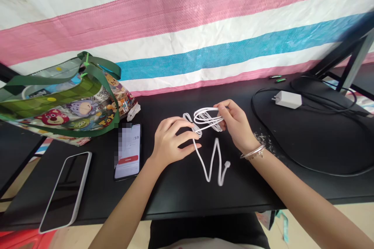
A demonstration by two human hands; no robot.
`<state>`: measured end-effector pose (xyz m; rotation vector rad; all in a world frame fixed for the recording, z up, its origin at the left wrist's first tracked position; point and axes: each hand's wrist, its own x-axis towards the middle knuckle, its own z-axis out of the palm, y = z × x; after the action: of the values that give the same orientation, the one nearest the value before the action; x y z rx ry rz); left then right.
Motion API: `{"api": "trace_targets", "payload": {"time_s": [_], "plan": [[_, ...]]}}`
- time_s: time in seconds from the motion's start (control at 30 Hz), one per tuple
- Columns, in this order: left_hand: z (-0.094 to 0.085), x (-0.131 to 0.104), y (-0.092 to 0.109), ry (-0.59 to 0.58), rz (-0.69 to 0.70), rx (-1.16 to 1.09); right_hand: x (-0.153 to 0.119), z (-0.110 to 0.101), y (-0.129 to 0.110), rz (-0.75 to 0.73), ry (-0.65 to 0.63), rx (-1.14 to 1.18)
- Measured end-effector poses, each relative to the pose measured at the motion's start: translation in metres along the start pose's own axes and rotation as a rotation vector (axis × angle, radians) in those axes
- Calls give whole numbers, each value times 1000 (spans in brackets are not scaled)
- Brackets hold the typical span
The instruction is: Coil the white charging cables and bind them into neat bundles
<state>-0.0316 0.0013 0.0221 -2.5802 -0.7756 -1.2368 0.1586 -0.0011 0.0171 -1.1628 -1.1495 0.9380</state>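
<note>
A white cable (209,118) lies in several loose loops between my two hands over the black desk. My right hand (236,124), with a silver bracelet at the wrist, pinches the right end of the loops between thumb and fingers. My left hand (173,140) curves its fingers round the smaller left-hand loops, its thumb stretched out below. From there a free length of the cable zigzags down toward me and ends in a small white plug (227,164). Some strands are hidden behind my fingers.
A phone with a lit screen (128,163) and a white-edged phone (66,194) lie left. Behind them stands a clear cartoon bag (84,113) with green handles. At right are a white charger (288,99), a black cable (273,146) and two small green batteries (280,80).
</note>
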Motion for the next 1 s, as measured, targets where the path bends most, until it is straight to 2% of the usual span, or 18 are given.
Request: {"api": "trace_targets", "payload": {"time_s": [0.13,0.3,0.5,0.77,1.0], "plan": [[-1,2,-2,-11,10,-1,2,-3,-1,-2,24,-15],[-4,4,-3,-13,-31,-80,-2,2,-2,-8,-41,-77],[-4,2,0,36,-145,-114,-13,14,-2,18,-144,-67],[-1,1,8,16,-343,-154,-18,20,2,79,-241,47],[5,-3,12,-116,-510,-325,-22,24,4,102,-271,92]]}}
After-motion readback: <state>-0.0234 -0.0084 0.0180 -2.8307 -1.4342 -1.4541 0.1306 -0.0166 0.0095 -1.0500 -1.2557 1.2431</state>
